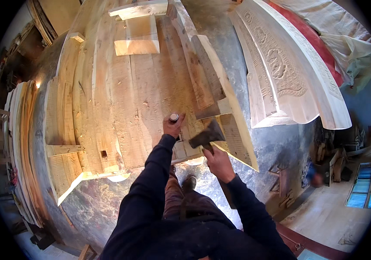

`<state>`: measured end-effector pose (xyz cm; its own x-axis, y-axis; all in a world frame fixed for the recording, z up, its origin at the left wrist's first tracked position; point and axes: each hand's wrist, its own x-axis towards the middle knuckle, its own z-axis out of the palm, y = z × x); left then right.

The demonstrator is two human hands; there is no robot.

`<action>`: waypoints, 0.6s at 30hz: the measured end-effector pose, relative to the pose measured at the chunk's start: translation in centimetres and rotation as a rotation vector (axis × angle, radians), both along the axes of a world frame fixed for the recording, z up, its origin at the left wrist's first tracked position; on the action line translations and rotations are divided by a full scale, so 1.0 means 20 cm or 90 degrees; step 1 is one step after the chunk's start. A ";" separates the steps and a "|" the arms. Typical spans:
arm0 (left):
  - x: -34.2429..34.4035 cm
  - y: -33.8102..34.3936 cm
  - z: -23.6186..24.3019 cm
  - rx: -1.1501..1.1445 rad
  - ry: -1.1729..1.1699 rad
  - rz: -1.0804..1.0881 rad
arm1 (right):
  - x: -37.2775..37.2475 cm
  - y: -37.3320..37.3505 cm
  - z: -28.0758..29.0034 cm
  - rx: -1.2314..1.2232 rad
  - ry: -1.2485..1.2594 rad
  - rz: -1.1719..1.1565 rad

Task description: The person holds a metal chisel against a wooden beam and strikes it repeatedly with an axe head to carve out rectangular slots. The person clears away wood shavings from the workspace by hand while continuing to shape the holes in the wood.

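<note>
My left hand is closed around an upright chisel; only the round, metal-ringed end of its handle shows above the fist. It stands over the near end of a large wooden panel. A cut opening in the boards shows partly beside that hand, and the chisel's blade is hidden. Just to the right, my right hand grips a hatchet by its wooden handle. The dark, slightly blurred head hangs above the panel's near edge, apart from the chisel. A square hole pierces the boards farther left.
Raised side rails and angled end blocks frame the panel. A loose-looking wood block sits at its far end. To the right lies a pale carved timber piece. Long boards stand stacked at the left. A window shows lower right.
</note>
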<state>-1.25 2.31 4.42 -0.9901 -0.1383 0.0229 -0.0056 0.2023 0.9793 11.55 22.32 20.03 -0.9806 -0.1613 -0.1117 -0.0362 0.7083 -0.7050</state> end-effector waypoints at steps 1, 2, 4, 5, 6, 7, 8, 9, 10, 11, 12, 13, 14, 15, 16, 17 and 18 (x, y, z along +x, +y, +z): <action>0.10 0.04 -0.02 -0.100 0.077 0.018 | 0.05 0.07 -0.06 0.067 0.036 0.065; 0.25 0.09 -0.05 -0.200 0.142 0.031 | 0.15 0.15 -0.13 0.132 0.061 0.127; 0.53 0.21 0.09 0.007 0.237 0.002 | 0.38 0.32 -0.28 0.156 0.043 0.097; 0.55 0.20 0.10 -0.030 0.209 0.031 | 0.47 0.34 -0.28 0.120 -0.100 0.029; 0.58 0.18 0.10 -0.066 0.180 0.058 | 0.56 0.35 -0.29 0.086 -0.243 -0.040; 0.57 0.17 0.07 -0.084 0.211 0.037 | 0.66 0.37 -0.29 0.075 -0.318 -0.091; 0.53 0.18 0.06 -0.063 0.287 0.023 | 0.70 0.40 -0.31 0.061 -0.365 -0.157; 0.50 0.18 0.07 -0.059 0.280 0.032 | 0.72 0.37 -0.27 -0.002 -0.398 -0.243; 0.51 0.18 0.08 -0.053 0.262 0.035 | 0.76 0.38 -0.29 0.001 -0.367 -0.214; 0.49 0.17 0.08 -0.017 0.173 0.065 | 0.78 0.36 -0.27 0.002 -0.338 -0.182; 0.42 0.15 0.07 0.018 0.084 0.096 | 0.79 0.34 -0.25 -0.057 -0.444 -0.263; 0.38 0.15 0.07 0.057 0.000 0.123 | 0.83 0.33 -0.27 -0.043 -0.453 -0.245; 0.46 0.15 0.03 -0.008 0.125 0.062 | 0.85 0.34 -0.31 -0.028 -0.451 -0.226; 0.60 0.14 -0.05 -0.074 0.255 0.002 | 0.86 0.35 -0.33 -0.015 -0.445 -0.206; 0.62 0.14 -0.08 -0.140 0.394 -0.055 | 0.85 0.33 -0.27 -0.014 -0.401 -0.191; 0.65 0.17 0.12 -0.036 0.388 -0.047 | 0.88 0.35 -0.29 0.016 -0.286 -0.092; 0.65 0.17 0.15 -0.055 0.370 -0.092 | 0.89 0.38 -0.32 0.028 -0.233 -0.047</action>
